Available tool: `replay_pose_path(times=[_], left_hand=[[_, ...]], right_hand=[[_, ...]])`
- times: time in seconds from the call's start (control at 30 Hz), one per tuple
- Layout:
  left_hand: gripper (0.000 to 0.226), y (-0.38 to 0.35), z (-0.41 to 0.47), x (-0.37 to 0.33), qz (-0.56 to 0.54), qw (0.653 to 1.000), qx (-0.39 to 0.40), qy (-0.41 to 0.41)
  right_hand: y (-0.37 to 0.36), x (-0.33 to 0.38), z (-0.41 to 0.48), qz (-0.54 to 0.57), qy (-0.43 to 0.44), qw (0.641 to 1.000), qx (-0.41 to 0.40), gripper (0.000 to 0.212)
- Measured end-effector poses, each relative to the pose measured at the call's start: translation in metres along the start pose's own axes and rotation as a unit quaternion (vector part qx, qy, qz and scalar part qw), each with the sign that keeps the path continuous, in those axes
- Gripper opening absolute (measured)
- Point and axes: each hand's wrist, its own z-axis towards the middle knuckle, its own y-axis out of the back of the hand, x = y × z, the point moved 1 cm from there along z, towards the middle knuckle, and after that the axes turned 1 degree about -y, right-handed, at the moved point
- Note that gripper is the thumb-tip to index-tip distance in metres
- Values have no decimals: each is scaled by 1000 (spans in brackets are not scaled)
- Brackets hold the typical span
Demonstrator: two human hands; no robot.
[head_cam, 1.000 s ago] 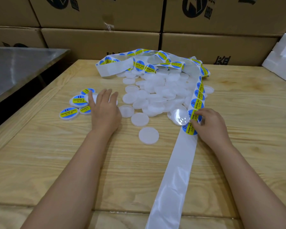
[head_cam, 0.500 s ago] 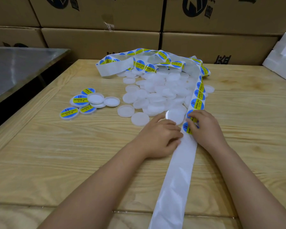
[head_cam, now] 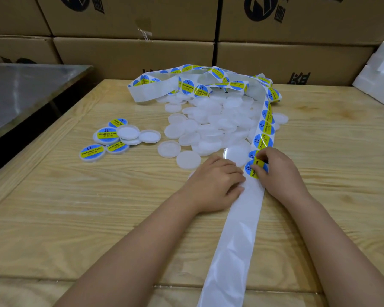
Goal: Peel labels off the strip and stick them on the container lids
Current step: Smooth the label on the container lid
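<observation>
A long white backing strip (head_cam: 237, 235) runs from the table's near edge up to a tangle of blue and yellow round labels at the back. My right hand (head_cam: 282, 176) pinches the nearest label (head_cam: 252, 169) on the strip. My left hand (head_cam: 215, 185) lies on the table with its fingertips pressing the strip's left edge just below that label. A heap of plain white lids (head_cam: 215, 127) lies behind my hands. A small group of labelled lids (head_cam: 104, 139) sits to the left, with two upturned lids beside it.
The wooden table (head_cam: 75, 218) has a raised rim. A metal surface (head_cam: 20, 91) stands lower at the left. Cardboard boxes (head_cam: 131, 56) wall off the back, and white foam blocks (head_cam: 379, 80) sit at the right rear.
My left hand left the labelled lids at the left and came across to the strip. My right hand's fingers shifted slightly on the nearest label.
</observation>
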Motion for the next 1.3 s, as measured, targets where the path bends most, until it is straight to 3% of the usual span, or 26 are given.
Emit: replay_pose_path(times=[0.37, 0.5, 0.6, 0.73, 0.97, 1.2, 1.3], left_hand=[[24, 0, -1, 0, -8, 1000, -5, 0], [24, 2, -1, -1, -13, 1000, -9, 0], [24, 2, -1, -1, -13, 1000, -8, 2], [26, 2, -1, 0, -11, 1000, 0, 7], [26, 2, -1, 0, -14, 1000, 2, 6], [35, 3, -1, -2, -31, 999, -13, 20], [39, 6, -2, -2, -67, 996, -38, 53]], right_hand=[[7, 0, 3, 45, -76, 996, -17, 6], [6, 4, 2, -3, -25, 1000, -15, 2], [8, 5, 2, -2, -26, 999, -23, 6], [10, 5, 1, 23, -46, 998, -41, 31], [10, 7, 1, -13, -50, 998, -30, 5], [16, 11, -2, 47, -100, 994, -10, 13], [21, 15, -5, 94, -116, 989, -16, 26]])
